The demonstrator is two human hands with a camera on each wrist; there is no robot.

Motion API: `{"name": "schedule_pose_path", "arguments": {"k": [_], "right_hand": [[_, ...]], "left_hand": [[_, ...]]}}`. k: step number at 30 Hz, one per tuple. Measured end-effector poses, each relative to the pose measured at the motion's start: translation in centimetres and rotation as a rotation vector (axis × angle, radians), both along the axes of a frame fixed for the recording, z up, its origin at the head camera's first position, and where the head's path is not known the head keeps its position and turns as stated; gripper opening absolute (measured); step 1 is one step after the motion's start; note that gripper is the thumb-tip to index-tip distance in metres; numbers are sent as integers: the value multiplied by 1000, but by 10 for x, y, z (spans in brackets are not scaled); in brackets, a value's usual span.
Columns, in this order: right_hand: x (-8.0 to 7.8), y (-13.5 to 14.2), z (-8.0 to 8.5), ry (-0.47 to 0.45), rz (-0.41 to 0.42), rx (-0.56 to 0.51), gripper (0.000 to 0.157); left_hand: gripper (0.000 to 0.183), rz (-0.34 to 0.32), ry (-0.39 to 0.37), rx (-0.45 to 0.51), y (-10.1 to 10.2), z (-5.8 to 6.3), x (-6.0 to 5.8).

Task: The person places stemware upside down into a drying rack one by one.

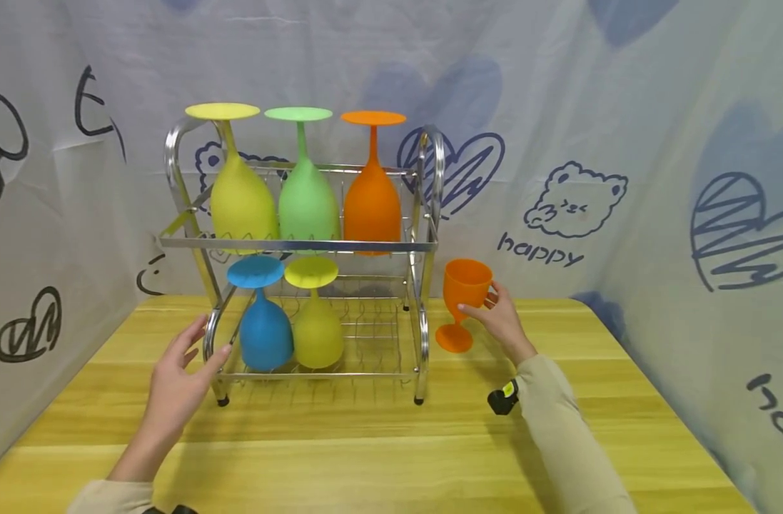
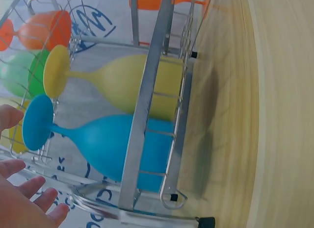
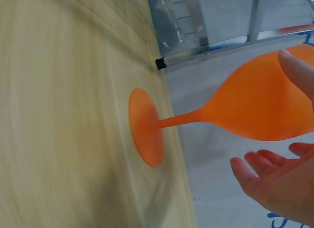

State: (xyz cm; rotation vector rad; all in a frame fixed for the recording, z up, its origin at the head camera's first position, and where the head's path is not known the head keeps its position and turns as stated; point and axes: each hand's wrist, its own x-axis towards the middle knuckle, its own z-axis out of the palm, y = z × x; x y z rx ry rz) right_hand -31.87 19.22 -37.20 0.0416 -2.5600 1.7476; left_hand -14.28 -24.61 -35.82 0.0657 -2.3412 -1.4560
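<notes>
An orange goblet (image 1: 467, 285) stands upright on the table, right of a two-tier metal rack (image 1: 301, 245). My right hand (image 1: 499, 321) is beside it, the thumb across the bowl. In the right wrist view, the other fingers (image 3: 255, 171) are spread, with a gap to the bowl. My left hand (image 1: 179, 385) is at the rack's lower left side, fingers apart and holding nothing; whether it touches the frame I cannot tell. Upside down on the lower tier are a blue goblet (image 1: 265, 332) and a yellow goblet (image 1: 318, 332).
The upper tier carries an upturned yellow-green goblet (image 1: 243, 200), a light green goblet (image 1: 309, 200) and another orange goblet (image 1: 372, 203). Bare wire shows at the lower tier's right. A patterned white cloth (image 1: 558, 107) hangs behind the wooden table (image 1: 340, 457).
</notes>
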Motion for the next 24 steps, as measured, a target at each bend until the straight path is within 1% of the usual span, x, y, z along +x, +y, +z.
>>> {"name": "schedule_pose_path", "arguments": {"k": [3,5,10,12,16,19,24], "right_hand": [[-4,-3,-4,2,27,-7,91],[-5,-4,-6,-4,30,0,89],[-6,-5,-11,-3,1,-7,87],[-7,-5,-13,5,-2,-4,87],[-7,-4,-15,21,6,-8,86],[-3,-1,-15,39,24,-29,87],[11,5,-9,60,50,-50,88]], "left_hand": [[68,-22,4,15,5,2,2],[68,-42,0,25,8,3,4],[69,-96,-7,32,16,2,7],[68,-107,13,3,20,2,8],[66,-107,98,-76,27,1,8],[65,-110,140,-113,31,1,10],[65,-135,155,-128,32,1,14]]}}
